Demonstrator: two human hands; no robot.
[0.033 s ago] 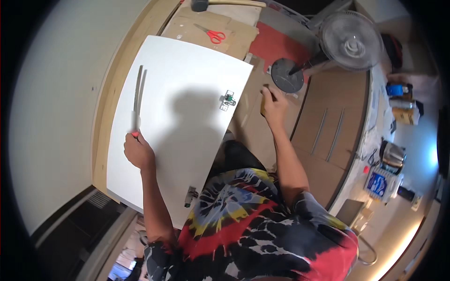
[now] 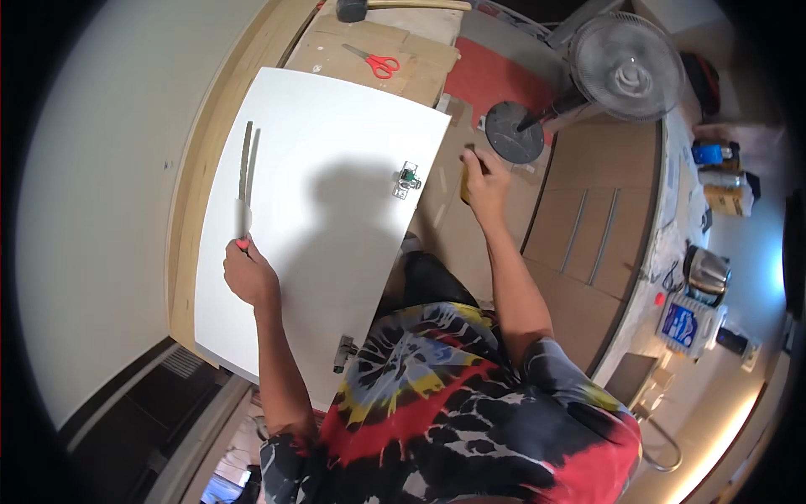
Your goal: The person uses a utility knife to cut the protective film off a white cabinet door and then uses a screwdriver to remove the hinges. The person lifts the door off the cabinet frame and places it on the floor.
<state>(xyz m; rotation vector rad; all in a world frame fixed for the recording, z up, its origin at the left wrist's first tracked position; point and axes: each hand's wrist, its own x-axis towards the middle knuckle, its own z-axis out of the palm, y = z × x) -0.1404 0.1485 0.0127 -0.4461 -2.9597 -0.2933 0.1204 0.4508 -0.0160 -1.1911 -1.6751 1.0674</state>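
In my left hand (image 2: 252, 273) is the red end of a tool with a long, narrow grey metal blade (image 2: 245, 168). Its fingers are closed round it, and the blade points away from me over a white panel (image 2: 336, 118). My right hand (image 2: 489, 183) is closed beyond the panel's right edge, off the panel. Something small, dark and yellowish, partly shows at its fingers; its kind cannot be made out. Two metal cabinet hinges sit along the panel's right edge, a far hinge (image 2: 407, 180) and a near hinge (image 2: 343, 353).
Red-handled scissors (image 2: 383, 65) lie on cardboard (image 2: 411, 52) past the panel, with a black-headed mallet (image 2: 353, 10) farther off. A standing fan (image 2: 628, 71) is at the far right. A counter carrying a kettle (image 2: 707, 273) runs along the right. A wall borders the left.
My right hand has shifted slightly left, and more of the yellowish thing shows. My left hand and the blade have barely moved; the whole view shifts a little.
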